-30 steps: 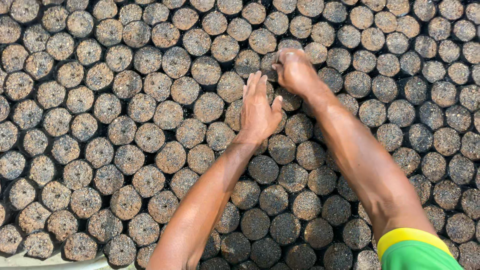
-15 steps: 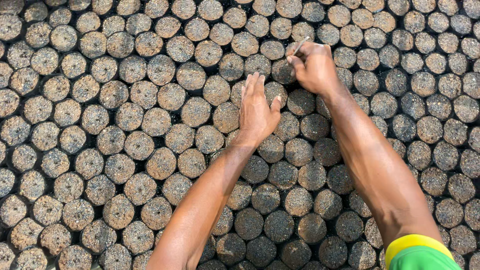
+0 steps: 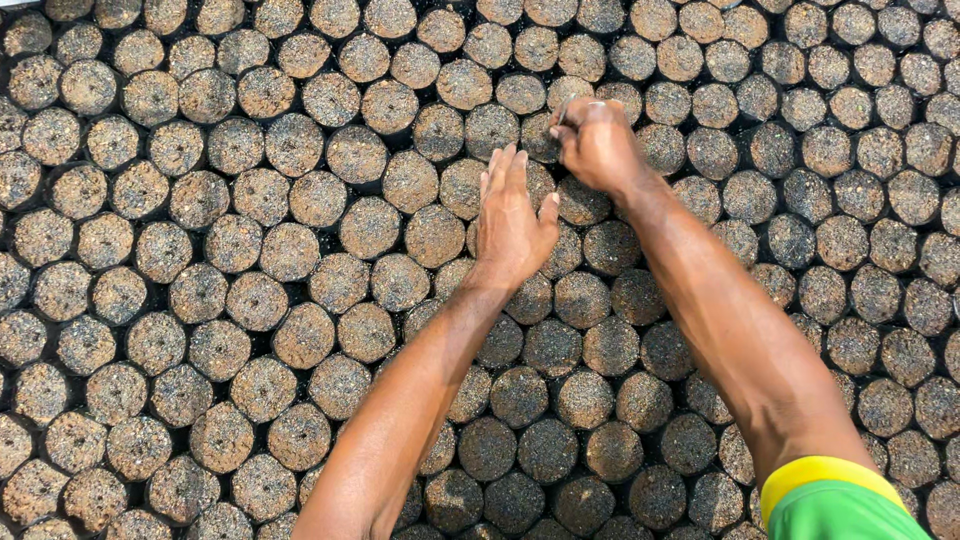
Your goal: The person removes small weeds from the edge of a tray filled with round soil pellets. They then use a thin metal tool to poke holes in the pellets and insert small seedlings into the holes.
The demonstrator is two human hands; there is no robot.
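Observation:
Round soil-filled nursery pots (image 3: 290, 250) stand packed edge to edge across the whole view. My left hand (image 3: 512, 215) lies flat on the pots near the middle, fingers straight and holding nothing, its fingertips on a pot (image 3: 500, 130). Just to its right, my right hand (image 3: 598, 143) is curled, with its fingertips pinched together down over the soil of a pot (image 3: 548, 135). Whether anything sits between those fingertips is hidden. A ring shows on one right-hand finger.
The pots run past every edge of the frame, with only dark gaps between them. My yellow-and-green sleeve (image 3: 840, 500) shows at the bottom right. A pale strip (image 3: 20, 3) shows at the top left corner.
The view has shifted a little over the pots. My right hand swayed slightly right, then back, still pinched at the soil. My left hand stays flat in place.

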